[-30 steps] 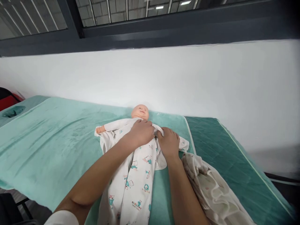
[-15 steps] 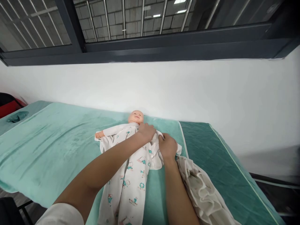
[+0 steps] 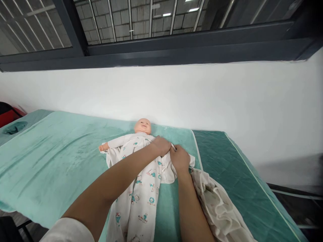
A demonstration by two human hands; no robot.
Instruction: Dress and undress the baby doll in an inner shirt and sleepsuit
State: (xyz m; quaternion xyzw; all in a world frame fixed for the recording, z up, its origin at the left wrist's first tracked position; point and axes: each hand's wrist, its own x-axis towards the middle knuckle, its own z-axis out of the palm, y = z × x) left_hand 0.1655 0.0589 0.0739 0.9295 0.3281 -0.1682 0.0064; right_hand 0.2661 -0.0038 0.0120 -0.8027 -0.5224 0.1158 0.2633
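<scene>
On the mint-green padded table [image 3: 50, 158], in the head view, a baby doll [image 3: 142, 126] lies on its back, head toward twelve o'clock, wearing a printed white sleepsuit [image 3: 141, 188]; the left hand [image 3: 161, 145] and right hand [image 3: 179, 158] meet at the doll's chest, both curled onto the sleepsuit front, apparently pinching its edges; the step looks like closing the front, which calls for aligning both edges; a crumpled cream cloth [image 3: 222, 211] lies at four o'clock.

We seem to be in a care-training room: a padded massage-style bed [image 3: 50, 161] under teal covers carries a baby doll [image 3: 142, 126], with a bare white wall [image 3: 176, 94] behind the bed and a dark-framed barred window [image 3: 151, 30] above it.
</scene>
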